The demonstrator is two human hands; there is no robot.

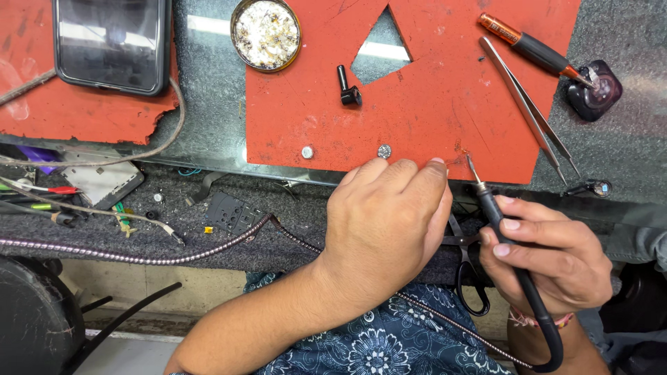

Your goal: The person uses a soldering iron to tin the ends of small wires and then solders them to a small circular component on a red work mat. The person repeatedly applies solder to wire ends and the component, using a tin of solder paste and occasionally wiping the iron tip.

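Only one screen near me: a phone [111, 43] lying face up at the far left on the red mat [42, 111] (dark, glossy rectangle, black rim, reflecting light).

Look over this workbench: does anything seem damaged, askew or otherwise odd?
Yes. The red mat has a triangular piece cut out near its top, and a second red mat at the left has a ragged, torn lower edge.

1. Left hand [385, 222] lies knuckles up, forearm reaching in from the lower left, its fingertips [436, 167] bunched and pressed down together.
2. Right hand [549, 257] sits just beside it, fingers curled in a pen-like grip, thumb on top.
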